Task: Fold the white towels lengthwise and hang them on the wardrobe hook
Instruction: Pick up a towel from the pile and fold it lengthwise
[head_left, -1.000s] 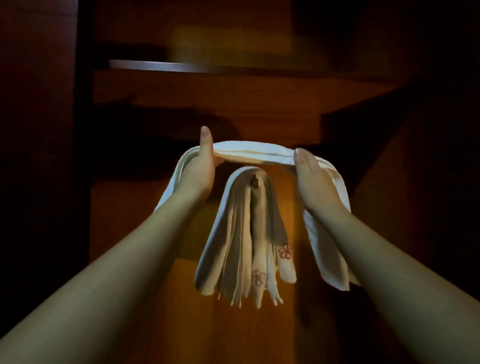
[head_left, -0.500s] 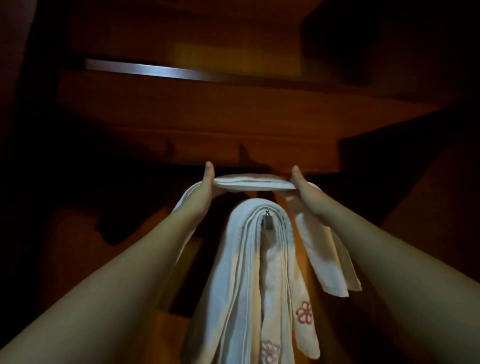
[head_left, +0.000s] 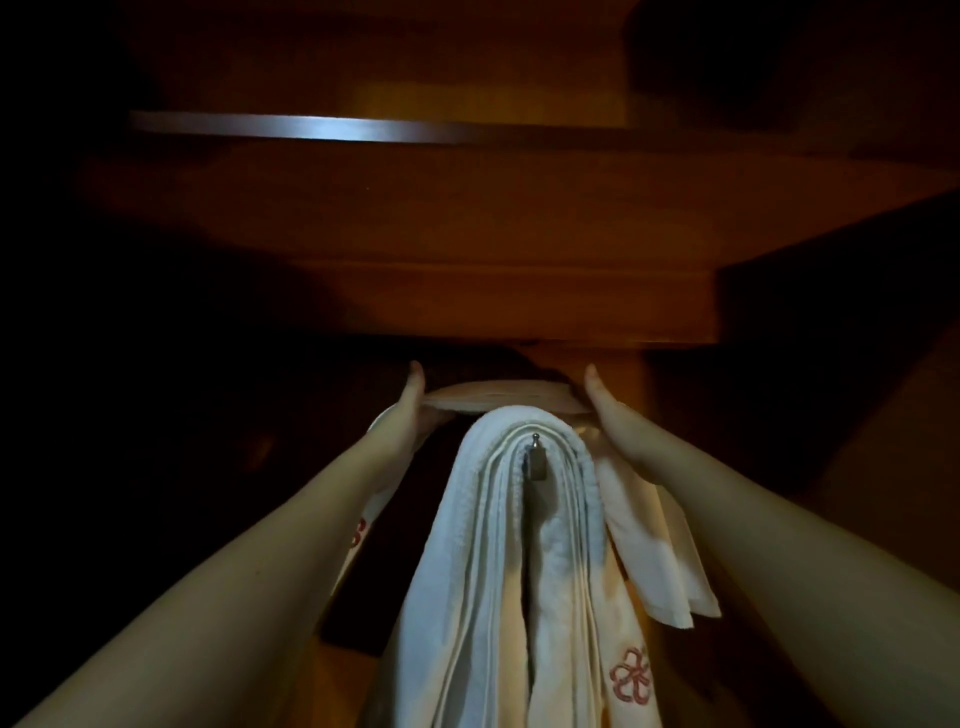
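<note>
Now my left hand (head_left: 408, 410) and right hand (head_left: 613, 415) each grip one end of a folded towel (head_left: 498, 396), stretched flat between them just above the towels (head_left: 498, 545) draped on the hook (head_left: 535, 457) (ends dangling below my wrists).

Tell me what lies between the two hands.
In the head view, a folded white towel spans from left hand to right hand, just above the towels already draped on the hook.

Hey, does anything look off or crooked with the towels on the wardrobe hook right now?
Nothing stands out. The stack of folded white towels drapes evenly over the small metal hook. The left hand and right hand hold another folded white towel level, just above the stack, its ends hanging down both sides.
</note>
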